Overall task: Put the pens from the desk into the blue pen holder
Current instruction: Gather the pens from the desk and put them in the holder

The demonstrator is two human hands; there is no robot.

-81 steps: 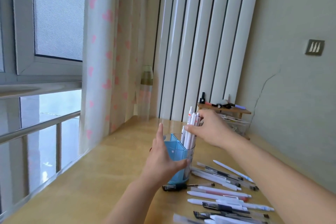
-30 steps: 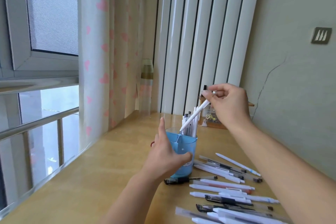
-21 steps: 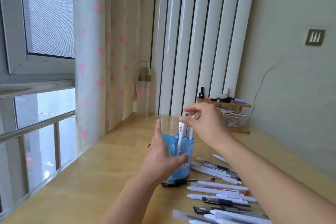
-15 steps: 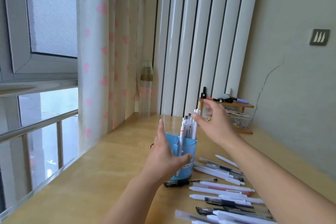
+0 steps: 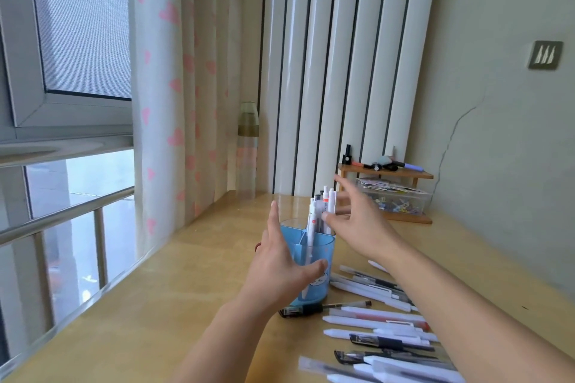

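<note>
Left hand (image 5: 280, 267) wrapped the holder (image 5: 312, 270) steadying it, right hand (image 5: 354, 224) spread empty just beside the standing pens (image 5: 323, 211); loose pens (image 5: 373, 323) lay on bench (image 5: 155, 305) under right forearm, likely light, stiff, roll-prone, so pinch mid-barrel.

Holder (image 5: 320, 253) right side crowded by upright pens (image 5: 323, 211); left compartment free.
</note>
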